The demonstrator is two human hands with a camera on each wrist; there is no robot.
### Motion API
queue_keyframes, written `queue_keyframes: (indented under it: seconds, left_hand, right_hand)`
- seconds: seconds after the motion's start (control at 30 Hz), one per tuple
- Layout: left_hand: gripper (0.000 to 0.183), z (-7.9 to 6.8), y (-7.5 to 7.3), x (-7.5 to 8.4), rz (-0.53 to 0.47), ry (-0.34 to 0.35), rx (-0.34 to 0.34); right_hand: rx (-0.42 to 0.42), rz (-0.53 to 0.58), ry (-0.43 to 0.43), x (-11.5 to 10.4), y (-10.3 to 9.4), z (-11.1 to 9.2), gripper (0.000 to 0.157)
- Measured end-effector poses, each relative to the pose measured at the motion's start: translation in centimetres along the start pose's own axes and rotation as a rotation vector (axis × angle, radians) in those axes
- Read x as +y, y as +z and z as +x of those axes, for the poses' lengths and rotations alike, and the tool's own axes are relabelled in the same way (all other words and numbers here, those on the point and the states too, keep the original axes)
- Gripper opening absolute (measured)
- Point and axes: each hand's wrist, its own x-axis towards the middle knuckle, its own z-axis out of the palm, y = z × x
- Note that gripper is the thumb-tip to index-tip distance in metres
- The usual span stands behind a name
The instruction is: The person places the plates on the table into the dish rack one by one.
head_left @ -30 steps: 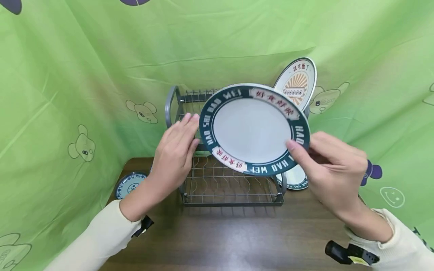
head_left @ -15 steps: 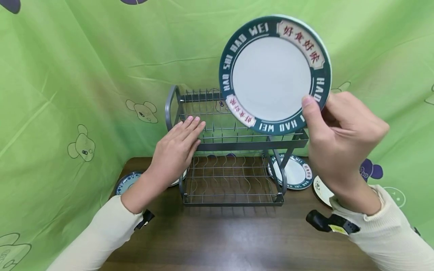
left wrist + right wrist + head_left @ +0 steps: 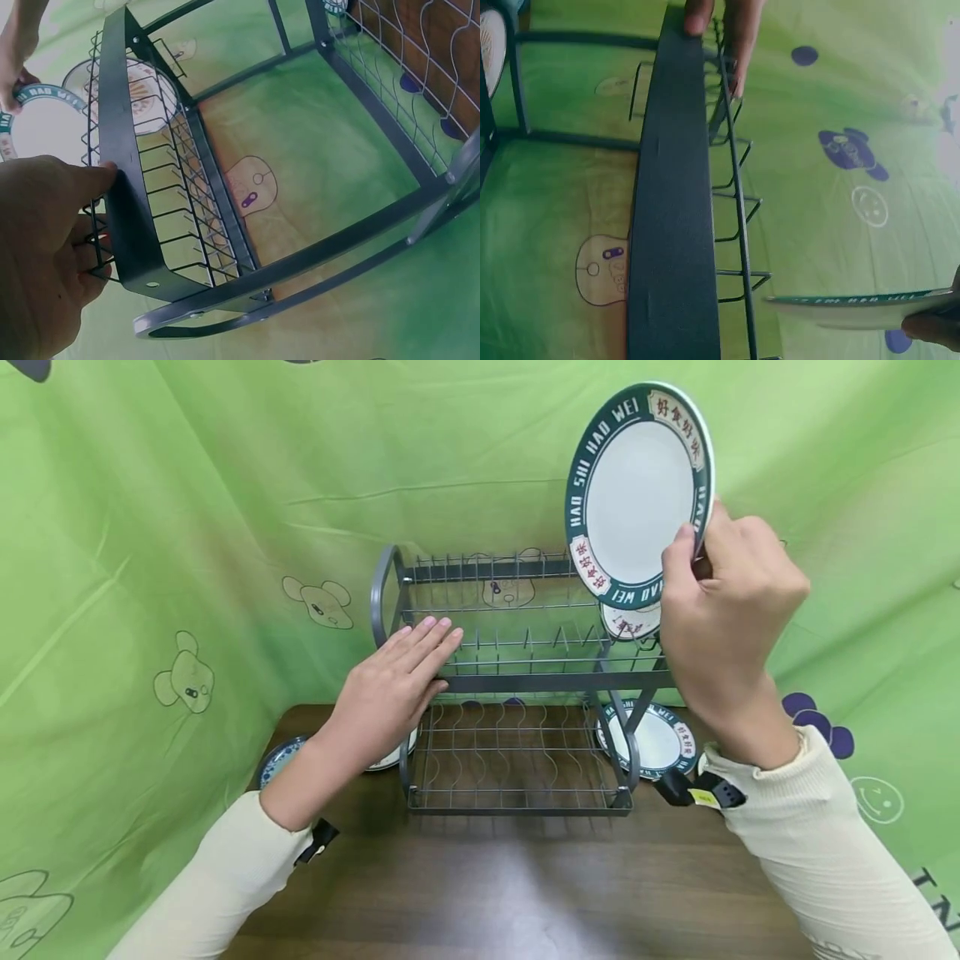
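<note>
My right hand pinches a white plate with a dark green lettered rim, thumb on its face and fingers behind. It is held upright and turned partly sideways over the right end of the two-tier dish rack. In the right wrist view the plate shows edge-on beside the rack's wires. My left hand grips the upper tier's front rail at its left end, thumb on the rail and fingers over the wires. A plate with an orange sunburst stands in the upper tier, mostly hidden in the head view.
Behind the rack's right leg a similar green-rimmed plate lies on the brown table. To the left are a blue-patterned plate and another plate, partly covered by my left arm. Green printed cloth hangs around the table.
My right hand has raised the plate from in front of the rack, up and to the right, and turned it more upright and sideways. The left hand stays on the rack.
</note>
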Motion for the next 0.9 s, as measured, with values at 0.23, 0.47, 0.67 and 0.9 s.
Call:
queue_keyframes:
  seconds: [0.23, 0.47, 0.67, 0.9]
  left_hand:
    - [0.055, 0.0, 0.1, -0.1, 0.032, 0.023, 0.028]
    - [0.055, 0.0, 0.3, -0.2, 0.035, 0.020, 0.027]
    - [0.054, 0.3, 0.5, -0.1, 0.023, 0.017, 0.035]
    - [0.052, 0.8, 0.7, 0.0, 0.015, 0.016, 0.040]
  right_hand:
    - [-0.146, -0.130, -0.075, 1.0, 1.1, -0.2, 0.026]
    - [-0.280, -0.171, -0.080, 1.8, 2.0, -0.5, 0.025]
    - [-0.343, -0.150, -0.027, 1.9, 2.1, -0.5, 0.026]
    - [-0.381, -0.193, -0.037, 2.6, 2.0, -0.6, 0.039]
